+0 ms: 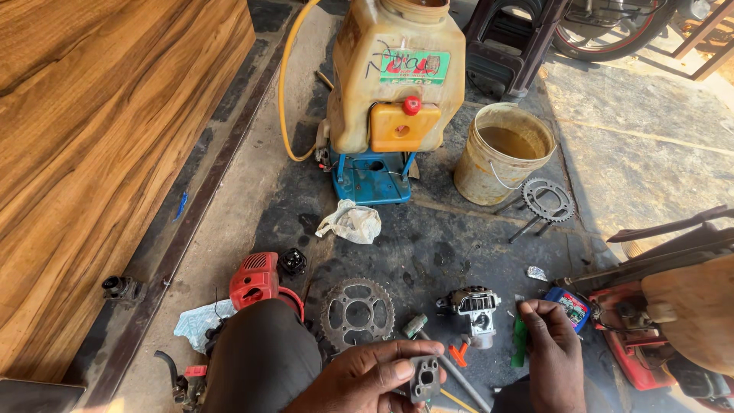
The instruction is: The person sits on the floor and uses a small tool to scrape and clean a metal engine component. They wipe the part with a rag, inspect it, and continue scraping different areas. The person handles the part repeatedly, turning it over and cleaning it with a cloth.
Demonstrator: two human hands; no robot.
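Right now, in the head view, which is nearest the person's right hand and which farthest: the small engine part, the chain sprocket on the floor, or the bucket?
From the right hand:
1. Small engine part, just to its left.
2. Chain sprocket, farther left on the floor.
3. Bucket, well ahead, beside the sprayer tank.
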